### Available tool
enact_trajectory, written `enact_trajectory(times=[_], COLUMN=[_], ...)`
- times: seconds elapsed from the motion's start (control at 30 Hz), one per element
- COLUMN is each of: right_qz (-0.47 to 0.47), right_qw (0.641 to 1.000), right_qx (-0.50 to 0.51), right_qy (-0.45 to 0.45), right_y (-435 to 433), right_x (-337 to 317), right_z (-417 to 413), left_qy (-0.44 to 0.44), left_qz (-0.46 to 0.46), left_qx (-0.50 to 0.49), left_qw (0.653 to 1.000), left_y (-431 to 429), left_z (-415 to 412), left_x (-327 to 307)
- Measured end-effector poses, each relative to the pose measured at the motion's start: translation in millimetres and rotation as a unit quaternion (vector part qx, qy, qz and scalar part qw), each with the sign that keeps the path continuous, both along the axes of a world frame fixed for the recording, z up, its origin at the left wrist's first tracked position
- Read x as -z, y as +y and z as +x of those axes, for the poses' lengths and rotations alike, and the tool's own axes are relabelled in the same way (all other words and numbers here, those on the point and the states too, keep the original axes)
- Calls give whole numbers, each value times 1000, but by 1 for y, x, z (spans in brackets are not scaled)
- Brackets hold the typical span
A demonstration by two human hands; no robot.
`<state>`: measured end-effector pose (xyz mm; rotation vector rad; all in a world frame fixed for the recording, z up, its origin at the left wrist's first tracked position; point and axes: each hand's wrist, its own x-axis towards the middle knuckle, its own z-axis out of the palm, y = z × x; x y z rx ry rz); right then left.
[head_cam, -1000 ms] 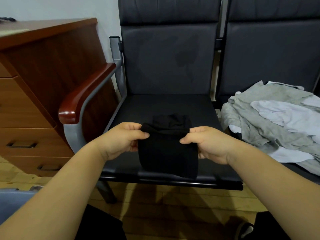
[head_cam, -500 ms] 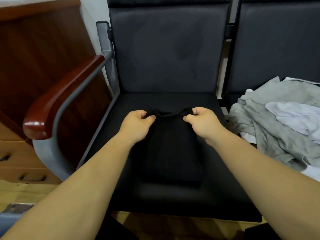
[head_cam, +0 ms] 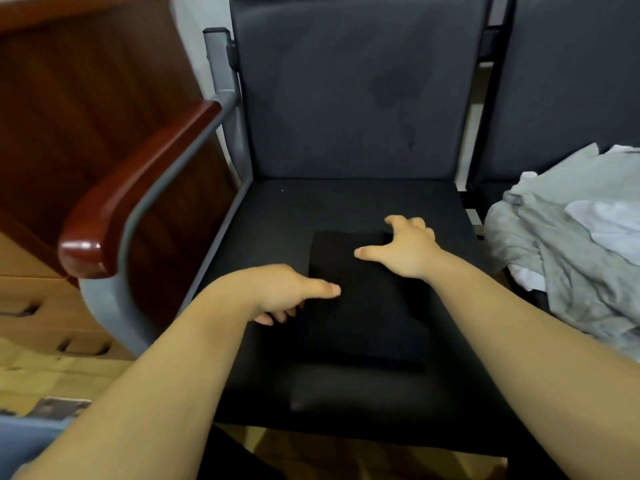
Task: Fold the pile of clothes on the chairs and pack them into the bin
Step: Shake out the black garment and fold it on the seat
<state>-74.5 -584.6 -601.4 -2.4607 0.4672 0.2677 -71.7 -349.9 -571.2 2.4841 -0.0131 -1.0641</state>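
— At centre frame, what is lying on the seat?
— A folded black garment (head_cam: pixel 363 306) is lying flat on the black chair (head_cam: pixel 346 206). It is forming a neat rectangle on the seat cushion, and a person's two bare arms are reaching in from the bottom edge.
— What is the right hand doing?
— The right hand (head_cam: pixel 407 251) is resting palm down on the garment's upper right corner. Its fingers (head_cam: pixel 401 225) are spreading wide and its thumb is pointing left across the cloth.
— And the left?
— The left hand (head_cam: pixel 280 292) is sitting at the garment's left edge, below and left of the right one. Its thumb is lying on top of the cloth while its fingers (head_cam: pixel 266 320) are curling in at the edge. Whether they are gripping the fabric is not showing clearly.
— Where is the rest of the laundry?
— At the right edge of the frame, a pile of grey and white clothes (head_cam: pixel 568 258) is sprawling unfolded over the neighbouring chair (head_cam: pixel 568 81), apart from the black piece.
— Anything to the left?
— A red-brown wooden armrest (head_cam: pixel 138 188) on a grey metal frame is curving down the left side. Behind it, a wooden drawer unit (head_cam: pixel 52 299) is filling the far left, standing on a pale wooden floor (head_cam: pixel 41 372).
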Motion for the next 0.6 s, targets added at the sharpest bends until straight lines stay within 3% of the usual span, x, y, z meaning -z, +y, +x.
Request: enact_trajectory(times=[0.13, 0.27, 0.4, 0.5, 0.6], right_qz=[-52, -13, 121, 203, 239], right_qw=[997, 999, 988, 961, 942], right_qx=[-38, -37, -17, -20, -69], right_qy=[32, 22, -98, -188, -223], right_y=[12, 22, 38, 64, 108], right_x=[-7, -15, -37, -64, -90], right_z=[2, -16, -39, -63, -83], left_qy=[-39, -42, -60, -102, -112], left_qz=[-13, -122, -280, -377, -453], left_qx=[19, -119, -292, -372, -435], left_qw=[999, 984, 912, 842, 770], left_y=[-1, 8, 39, 75, 114], left_z=[-28, -45, -56, -66, -85], left_x=[8, 8, -19, -44, -64])
